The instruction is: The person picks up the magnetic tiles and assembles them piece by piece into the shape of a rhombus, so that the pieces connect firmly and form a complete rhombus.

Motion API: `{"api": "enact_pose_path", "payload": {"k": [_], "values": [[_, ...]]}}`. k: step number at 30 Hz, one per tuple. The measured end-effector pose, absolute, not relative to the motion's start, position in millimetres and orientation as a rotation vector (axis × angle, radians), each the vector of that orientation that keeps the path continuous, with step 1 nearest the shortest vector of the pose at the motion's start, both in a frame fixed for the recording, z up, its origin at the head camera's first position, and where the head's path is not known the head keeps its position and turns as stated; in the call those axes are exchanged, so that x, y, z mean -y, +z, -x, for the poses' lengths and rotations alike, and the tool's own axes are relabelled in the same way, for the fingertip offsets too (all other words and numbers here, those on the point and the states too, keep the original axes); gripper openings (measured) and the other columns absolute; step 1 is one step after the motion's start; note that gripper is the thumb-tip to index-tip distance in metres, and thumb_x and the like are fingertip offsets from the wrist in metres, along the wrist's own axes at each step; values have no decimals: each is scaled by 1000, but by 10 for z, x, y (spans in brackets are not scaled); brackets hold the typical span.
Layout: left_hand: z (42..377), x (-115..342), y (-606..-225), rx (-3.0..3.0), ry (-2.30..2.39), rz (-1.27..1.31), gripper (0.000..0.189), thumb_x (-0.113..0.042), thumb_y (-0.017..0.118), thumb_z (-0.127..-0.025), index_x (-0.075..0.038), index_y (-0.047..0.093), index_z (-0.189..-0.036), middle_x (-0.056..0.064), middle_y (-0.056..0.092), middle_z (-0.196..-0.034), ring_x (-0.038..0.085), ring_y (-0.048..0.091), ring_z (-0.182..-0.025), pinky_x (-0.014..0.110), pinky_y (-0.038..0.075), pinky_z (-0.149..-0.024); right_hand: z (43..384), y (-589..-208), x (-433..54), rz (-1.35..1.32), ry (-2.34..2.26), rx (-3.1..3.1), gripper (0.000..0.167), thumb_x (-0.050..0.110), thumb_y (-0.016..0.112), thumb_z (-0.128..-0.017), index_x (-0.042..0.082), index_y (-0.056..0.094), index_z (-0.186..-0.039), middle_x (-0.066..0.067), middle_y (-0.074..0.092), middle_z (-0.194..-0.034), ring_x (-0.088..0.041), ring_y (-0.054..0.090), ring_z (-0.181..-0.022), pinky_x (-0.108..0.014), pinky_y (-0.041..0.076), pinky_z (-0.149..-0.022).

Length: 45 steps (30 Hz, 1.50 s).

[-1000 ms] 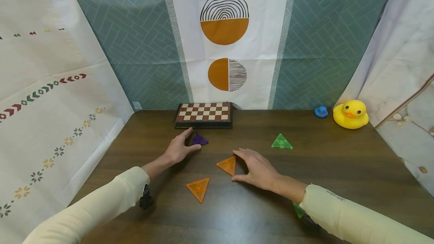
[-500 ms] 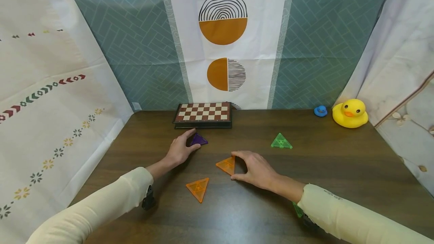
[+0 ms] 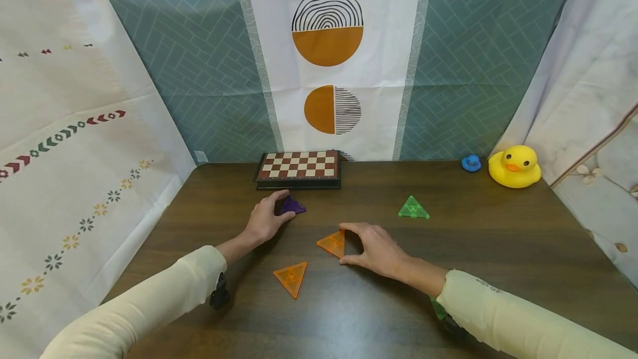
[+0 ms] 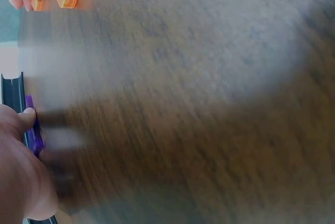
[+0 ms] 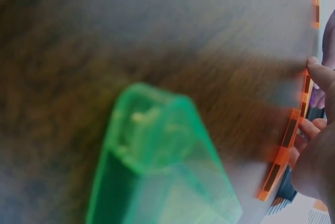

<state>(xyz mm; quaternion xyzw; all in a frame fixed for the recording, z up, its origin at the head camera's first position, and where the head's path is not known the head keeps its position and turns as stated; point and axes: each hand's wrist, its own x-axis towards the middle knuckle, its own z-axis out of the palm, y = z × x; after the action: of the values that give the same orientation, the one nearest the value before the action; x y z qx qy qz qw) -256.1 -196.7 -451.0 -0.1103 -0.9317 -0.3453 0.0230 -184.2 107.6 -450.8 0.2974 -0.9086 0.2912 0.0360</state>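
Observation:
Left of centre, my left hand [image 3: 262, 221] pinches a flat purple translucent triangle tile [image 3: 293, 205] between thumb and fingers; the palm side hides part of it. In the left wrist view the purple tile [image 4: 34, 137] shows beneath the thumb. My right hand [image 3: 377, 250] spans one side of an orange triangle tile [image 3: 332, 244], thumb on the near corner and forefinger on the far one. A second orange tile [image 3: 291, 279] lies nearer, left of the right hand. Farther back rests a green triangle tile [image 3: 413, 208]; another green tile [image 5: 162, 156] looms under the right wrist.
A folded chessboard [image 3: 299, 169] sits at the back edge, just behind the left hand. At back right stand a small blue duck [image 3: 471, 163] and a large yellow duck [image 3: 515, 167]. Patterned cloths [image 3: 219, 71] hang around the brown table [image 3: 349, 314].
My right forefinger has come down onto the far corner of the orange tile. My left hand has edged slightly right, over the purple tile. The tiles have hardly moved.

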Motion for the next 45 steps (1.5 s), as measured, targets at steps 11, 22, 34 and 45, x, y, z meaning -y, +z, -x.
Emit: {"api": "enact_pose_path", "payload": {"k": [11,22,34,45], "values": [[2528,1955,-4500,2787,-1205,367,63,-5,81,-95,-3,53,-152,17,62,-144,32,66,-119,49,55,-97,1857,-4499,-1084,-919,891,2807,76,31,96,-80,1,64,-143,-13,68,-139,-32,67,-123,-52,55,-103],[2511,1999,-4443,2766,-1269,287,58,-7,78,-98,-2,55,-151,21,66,-141,35,70,-115,49,59,-96,1851,-4498,-1087,-909,889,2802,77,33,96,-81,2,63,-143,-14,68,-139,-33,66,-125,-54,54,-103],[2542,2007,-4367,2727,-1362,271,34,-10,75,-101,-4,71,-135,14,77,-123,30,74,-109,45,61,-93,1856,-4505,-1090,-898,876,2806,77,34,97,-80,3,65,-142,-13,69,-138,-33,68,-123,-55,54,-103],[2538,1862,-4221,2661,-1547,246,22,-17,73,-103,-7,76,-123,12,79,-116,28,77,-105,38,62,-91,1844,-4507,-1100,-882,873,2794,78,35,98,-78,3,65,-141,-13,70,-137,-33,67,-123,-55,54,-103]]}}
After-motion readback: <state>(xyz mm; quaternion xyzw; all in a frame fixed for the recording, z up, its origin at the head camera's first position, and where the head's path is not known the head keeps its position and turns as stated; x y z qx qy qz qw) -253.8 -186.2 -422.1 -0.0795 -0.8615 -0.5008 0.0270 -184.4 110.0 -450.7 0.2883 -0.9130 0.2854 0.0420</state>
